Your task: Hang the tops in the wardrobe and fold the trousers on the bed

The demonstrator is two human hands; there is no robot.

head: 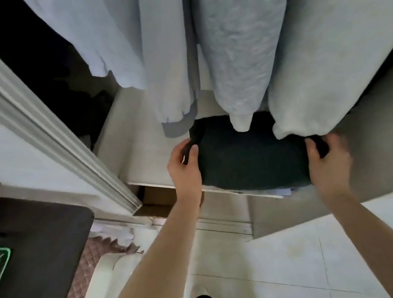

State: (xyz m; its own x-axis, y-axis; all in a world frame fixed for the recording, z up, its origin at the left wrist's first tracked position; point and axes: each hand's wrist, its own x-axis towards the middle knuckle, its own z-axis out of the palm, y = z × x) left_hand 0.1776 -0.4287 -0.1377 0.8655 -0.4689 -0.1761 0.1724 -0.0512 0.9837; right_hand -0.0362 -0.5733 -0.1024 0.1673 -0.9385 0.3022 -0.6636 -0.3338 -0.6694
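Between both hands sits a dark folded fabric bundle (251, 157) on the white wardrobe shelf (144, 155). Left hand (185, 168) pinches its left edge, right hand (328, 160) grips the right edge, probably steadying it. Just above them hang pale grey sweatshirt tops (224, 40).

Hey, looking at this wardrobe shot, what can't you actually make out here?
All in the head view:
- Hangers and rail: cut off by the top edge; only the lower parts of the pale hanging tops show.
- Dark folded garment: its back edge is hidden behind the hanging cuffs; its type is unclear.
- Right hand: motion-blurred, fingertips buried in fabric.
- Left hand: its fingertips curl out of sight.
- Wardrobe's left interior: too dark.
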